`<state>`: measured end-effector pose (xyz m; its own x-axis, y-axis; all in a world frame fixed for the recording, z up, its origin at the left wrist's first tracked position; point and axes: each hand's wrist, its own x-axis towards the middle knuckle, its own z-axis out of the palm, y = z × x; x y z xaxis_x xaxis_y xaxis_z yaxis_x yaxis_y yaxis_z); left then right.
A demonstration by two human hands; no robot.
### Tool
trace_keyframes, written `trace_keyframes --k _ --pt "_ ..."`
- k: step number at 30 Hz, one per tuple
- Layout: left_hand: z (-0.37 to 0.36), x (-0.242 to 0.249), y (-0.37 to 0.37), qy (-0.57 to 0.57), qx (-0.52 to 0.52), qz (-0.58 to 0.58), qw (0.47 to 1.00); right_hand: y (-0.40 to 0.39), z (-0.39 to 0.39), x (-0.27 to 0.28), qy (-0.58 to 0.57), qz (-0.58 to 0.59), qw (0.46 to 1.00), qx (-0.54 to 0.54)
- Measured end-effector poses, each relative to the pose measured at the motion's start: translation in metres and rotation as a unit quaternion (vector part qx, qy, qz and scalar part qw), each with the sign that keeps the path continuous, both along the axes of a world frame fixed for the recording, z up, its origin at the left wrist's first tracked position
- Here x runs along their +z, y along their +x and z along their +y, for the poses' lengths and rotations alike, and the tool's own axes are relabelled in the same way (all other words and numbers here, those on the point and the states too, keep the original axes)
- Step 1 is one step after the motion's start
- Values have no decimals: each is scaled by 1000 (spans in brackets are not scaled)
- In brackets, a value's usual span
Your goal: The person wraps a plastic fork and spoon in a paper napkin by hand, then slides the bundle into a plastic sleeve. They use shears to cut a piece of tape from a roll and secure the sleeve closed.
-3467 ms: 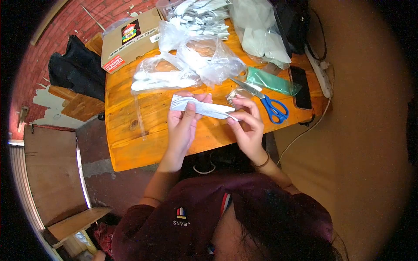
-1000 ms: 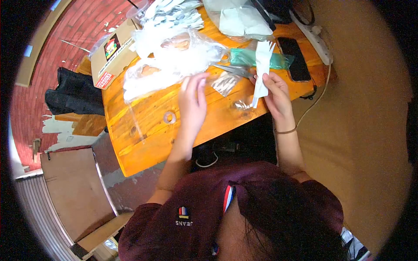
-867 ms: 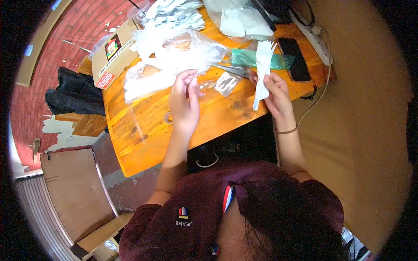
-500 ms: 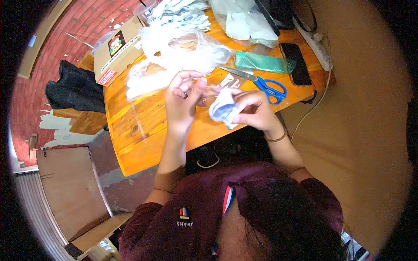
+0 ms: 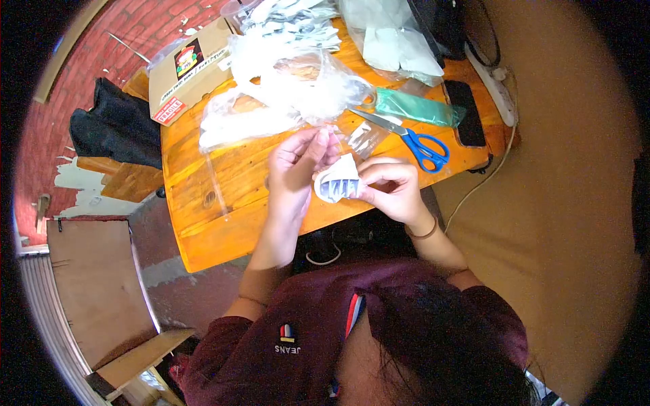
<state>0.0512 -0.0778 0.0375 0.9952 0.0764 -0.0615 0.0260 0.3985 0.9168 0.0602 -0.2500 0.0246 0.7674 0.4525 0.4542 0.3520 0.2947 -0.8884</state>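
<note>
In my right hand (image 5: 393, 188), thumb and fingers pinch a small curled white piece with dark grey stripes (image 5: 340, 187), which looks like paper or a label strip. My left hand (image 5: 298, 159) is raised just left of it, thumb and fingertips pressed together; whatever they hold, if anything, is too small or clear to make out. Past my fingers, a small clear packet (image 5: 366, 137) lies on the table. Blue-handled scissors (image 5: 425, 150) rest beyond my right hand, blades pointing left.
On the wooden table (image 5: 196, 223) are clear plastic bags (image 5: 284, 95), a pile of white-grey pieces (image 5: 291, 24), a green plastic packet (image 5: 416, 107) and a black phone (image 5: 464, 114). A cardboard box (image 5: 193, 71) stands at the back left; a power strip (image 5: 497, 95) borders the right.
The striped white piece has turned so its stripes face up more plainly, and moved slightly left. My left hand has shifted right, its fingertips closing together nearer the piece.
</note>
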Motion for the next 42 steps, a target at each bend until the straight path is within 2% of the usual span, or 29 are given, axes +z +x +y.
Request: trace_keyframes --k 5,8,10,11,12,14,19,23,26,32,42 --pt "-8 16 -6 3 9 10 1000 -7 0 -1 -23 71 997 2" --pt "-8 15 -6 33 27 -22 999 2 -1 1 -4 -69 998 -11" --pt "-6 11 -6 66 47 -64 995 5 -11 4 -2 -59 998 -35" --pt "-4 9 -6 87 56 -86 991 -1 -15 6 14 25 997 -69" --pt "-3 7 -6 108 66 -107 986 -5 -17 6 98 133 982 -90" --pt "-1 6 -7 106 54 -98 988 4 -22 12 192 160 963 -103" --pt "-4 10 -10 106 25 -108 988 18 -22 40 288 96 942 -144" --pt "-6 12 -13 114 28 -139 983 18 -20 53 279 39 945 -168" --pt "-6 12 -16 119 19 -150 981 11 -15 59 221 10 955 -197" --pt "-6 14 -19 138 17 -152 978 8 -6 60 243 17 956 -162" --pt "-3 28 -26 150 -27 -167 974 11 -8 61 231 3 955 -185"
